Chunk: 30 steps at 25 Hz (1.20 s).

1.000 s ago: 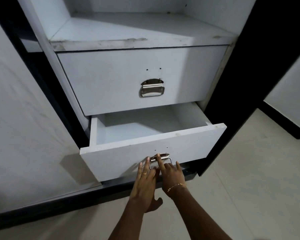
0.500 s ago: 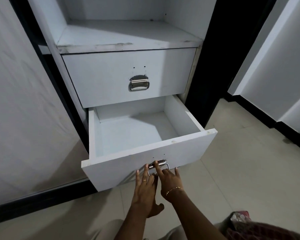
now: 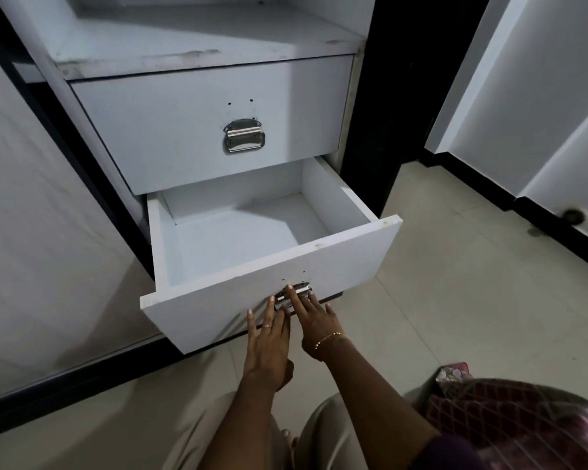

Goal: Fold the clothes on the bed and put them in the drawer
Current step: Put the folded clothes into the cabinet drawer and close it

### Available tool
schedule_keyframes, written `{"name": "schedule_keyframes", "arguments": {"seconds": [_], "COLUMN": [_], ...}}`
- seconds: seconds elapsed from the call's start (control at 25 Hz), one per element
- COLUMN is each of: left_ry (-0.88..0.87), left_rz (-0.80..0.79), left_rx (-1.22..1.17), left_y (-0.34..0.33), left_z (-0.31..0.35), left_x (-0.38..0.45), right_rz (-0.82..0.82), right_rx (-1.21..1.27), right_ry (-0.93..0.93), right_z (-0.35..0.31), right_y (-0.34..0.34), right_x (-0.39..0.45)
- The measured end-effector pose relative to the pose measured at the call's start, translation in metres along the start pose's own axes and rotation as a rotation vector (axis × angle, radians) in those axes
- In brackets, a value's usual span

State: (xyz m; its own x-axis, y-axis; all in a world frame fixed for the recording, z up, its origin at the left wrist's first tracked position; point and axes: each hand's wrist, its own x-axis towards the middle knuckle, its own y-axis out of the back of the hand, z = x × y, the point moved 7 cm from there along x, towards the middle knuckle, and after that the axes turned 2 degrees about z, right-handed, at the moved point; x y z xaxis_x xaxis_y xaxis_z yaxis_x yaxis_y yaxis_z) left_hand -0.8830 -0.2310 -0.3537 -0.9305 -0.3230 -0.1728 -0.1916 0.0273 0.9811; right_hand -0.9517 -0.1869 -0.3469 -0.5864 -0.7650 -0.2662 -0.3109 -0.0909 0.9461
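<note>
Two hands are reaching to the front panel of the lower drawer, which is standing pulled well out of the white wardrobe. The left hand is lying flat against the panel just left of the metal handle, its fingers straight and slightly spread, holding nothing; a thin ring is showing on one finger. The right hand is sitting right beside it, touching it, with straight fingers laid over the handle; whether any fingertip is hooking under the metal, I cannot tell. A gold bracelet is circling the right wrist.

Inside, the drawer is showing only its bare white floor and walls. Directly above it, the upper drawer is sitting closed, its chrome pull hanging at the middle of its front. Above that, a scuffed shelf is running across the wardrobe.

Below and to the right of the open drawer, at the person's side, a maroon patterned cloth is bunching up, well apart from the drawer. Beige trouser legs are showing below the hands, over the pale tiled floor.
</note>
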Motion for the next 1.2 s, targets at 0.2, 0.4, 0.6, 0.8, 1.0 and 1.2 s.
{"name": "schedule_keyframes", "arguments": {"seconds": [0.2,0.4,0.6,0.8,1.0,1.2], "left_ry": [-0.032,-0.213,-0.483,-0.811,-1.087,-1.142], "left_rz": [0.135,0.438,0.683,0.791,0.645,0.17], "left_rx": [-0.047,-0.153,-0.218,-0.253,-0.43,-0.515], "left_y": [0.039,0.124,0.201,0.237,0.226,0.171], "left_z": [0.01,0.056,0.135,0.259,0.391,0.49], "left_x": [-0.009,-0.015,-0.059,-0.144,-0.249,-0.367], "right_rz": [0.051,0.246,0.455,0.61,0.644,0.439], "right_rx": [-0.007,-0.014,-0.046,-0.046,0.001,0.124], "right_ry": [-0.036,-0.15,-0.339,-0.616,-0.986,-1.437], "right_z": [0.005,0.024,0.063,0.105,0.135,0.147], "right_y": [0.036,0.106,0.151,0.156,0.106,0.032], "right_x": [-0.025,-0.097,-0.206,-0.361,-0.533,-0.691]}}
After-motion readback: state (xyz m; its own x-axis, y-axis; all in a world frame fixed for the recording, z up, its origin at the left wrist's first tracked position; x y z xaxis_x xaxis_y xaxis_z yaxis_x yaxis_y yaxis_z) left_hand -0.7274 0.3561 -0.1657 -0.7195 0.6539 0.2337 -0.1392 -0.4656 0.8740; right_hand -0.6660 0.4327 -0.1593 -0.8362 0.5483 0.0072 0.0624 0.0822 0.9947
